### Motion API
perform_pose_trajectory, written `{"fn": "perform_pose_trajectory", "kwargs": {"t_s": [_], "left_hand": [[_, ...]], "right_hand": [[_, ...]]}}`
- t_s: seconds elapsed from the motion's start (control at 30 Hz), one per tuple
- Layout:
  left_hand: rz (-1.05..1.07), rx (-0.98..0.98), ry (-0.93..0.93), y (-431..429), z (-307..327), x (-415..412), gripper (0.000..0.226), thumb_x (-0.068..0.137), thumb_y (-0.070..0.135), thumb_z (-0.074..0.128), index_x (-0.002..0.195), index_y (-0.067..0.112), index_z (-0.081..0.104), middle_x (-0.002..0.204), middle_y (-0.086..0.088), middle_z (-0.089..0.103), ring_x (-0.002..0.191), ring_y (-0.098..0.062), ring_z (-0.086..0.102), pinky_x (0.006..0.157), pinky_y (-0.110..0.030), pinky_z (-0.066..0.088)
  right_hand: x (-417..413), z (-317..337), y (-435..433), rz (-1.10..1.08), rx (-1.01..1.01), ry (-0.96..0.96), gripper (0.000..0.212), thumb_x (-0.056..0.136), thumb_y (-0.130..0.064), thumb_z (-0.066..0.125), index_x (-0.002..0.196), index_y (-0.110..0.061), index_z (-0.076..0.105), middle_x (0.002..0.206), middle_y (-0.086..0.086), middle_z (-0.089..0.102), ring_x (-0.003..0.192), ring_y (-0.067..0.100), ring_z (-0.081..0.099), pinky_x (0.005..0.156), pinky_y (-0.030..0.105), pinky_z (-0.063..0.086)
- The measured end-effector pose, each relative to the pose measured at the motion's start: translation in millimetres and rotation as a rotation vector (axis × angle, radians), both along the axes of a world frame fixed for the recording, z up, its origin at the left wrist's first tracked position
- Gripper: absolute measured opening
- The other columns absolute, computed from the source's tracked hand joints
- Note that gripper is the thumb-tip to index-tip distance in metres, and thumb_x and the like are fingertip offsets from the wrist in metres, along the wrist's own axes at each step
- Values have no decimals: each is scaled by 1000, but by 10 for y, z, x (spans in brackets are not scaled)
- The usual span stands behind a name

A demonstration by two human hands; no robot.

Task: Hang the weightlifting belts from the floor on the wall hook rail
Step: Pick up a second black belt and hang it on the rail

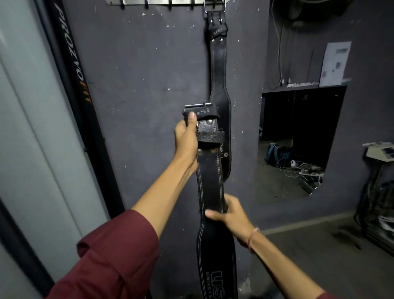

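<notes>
Left hand [185,138] grips the buckle end of a black belt [210,181] at frame centre; right hand [228,215] clamps the strap lower down — belt held upright. A second belt [218,70] hangs from the hook rail [166,2] at the top edge.

Dim, even indoor light, with no hard shadows on the dark grey painted wall [136,85]. The centre is fairly sharp; wide-angle distortion bends the left pale panel [32,128], and the far right corner blurs.

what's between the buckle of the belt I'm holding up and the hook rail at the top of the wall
In the head view, mostly bare grey wall; the free hooks on the hook rail sit above the held belt. The hung belt hangs just right.
</notes>
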State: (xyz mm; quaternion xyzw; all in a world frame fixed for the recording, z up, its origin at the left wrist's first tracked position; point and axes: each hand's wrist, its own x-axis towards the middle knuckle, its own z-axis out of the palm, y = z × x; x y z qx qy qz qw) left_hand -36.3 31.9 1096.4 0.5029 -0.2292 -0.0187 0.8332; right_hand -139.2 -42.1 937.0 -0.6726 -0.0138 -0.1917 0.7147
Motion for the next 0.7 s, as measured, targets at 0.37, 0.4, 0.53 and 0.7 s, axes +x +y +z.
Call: {"fn": "perform_pose_trajectory", "kwargs": {"t_s": [0.37, 0.4, 0.53, 0.7], "left_hand": [[136, -6, -171, 43, -36, 24, 12, 101, 17, 44, 94, 13, 52, 87, -5, 60, 79, -14, 57, 69, -30, 48], [148, -4, -178, 62, -21, 38, 10, 102, 18, 44, 99, 12, 52, 87, -3, 61, 77, -12, 57, 67, -27, 47], [181, -5, -145, 121, 35, 99, 16, 102, 20, 48, 113, 9, 47, 85, 7, 57, 65, 5, 55, 56, -10, 43], [133, -37, -93, 219, 54, 269, 28, 102, 43, 44, 103, 18, 56, 97, 4, 66, 85, -7, 64, 69, -14, 49]], "right_hand": [[404, 1439, -15, -38, 30, -247, 68, 84, -18, 67, 144, -14, 37, 129, 5, 64, 115, 16, 65, 99, 34, 51], [437, 1504, 2, -82, -11, -214, 66, 88, -34, 65, 145, -17, 35, 129, 3, 64, 117, 15, 64, 103, 38, 49], [652, 1607, 114, -416, -251, -213, 44, 99, -55, 30, 128, -25, 42, 120, -3, 62, 116, 17, 59, 106, 47, 43], [863, 1697, 246, -558, -316, -288, 20, 103, -36, 32, 108, -22, 45, 89, -11, 57, 94, 15, 57, 96, 45, 43]]}}
